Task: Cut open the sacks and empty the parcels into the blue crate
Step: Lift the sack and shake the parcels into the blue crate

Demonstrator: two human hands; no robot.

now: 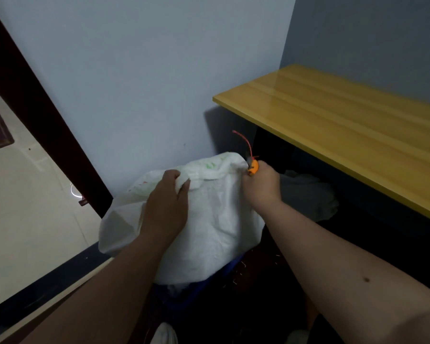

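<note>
A white woven sack point(216, 227) with faint green and red print stands in front of me, its lower end over the blue crate point(231, 265), of which only a dark blue strip shows. My left hand point(168, 204) grips a fold of the sack's top edge. My right hand point(261, 186) holds a small orange cutter point(253, 167) against the sack's upper right corner. A red cord point(245, 141) sticks up from the cutter.
A yellow wooden table point(353, 125) runs along the right, with dark space and a grey bundle point(308, 194) beneath it. A pale blue wall is straight ahead. A dark door frame point(35, 115) slants at the left beside a tiled floor point(27, 207).
</note>
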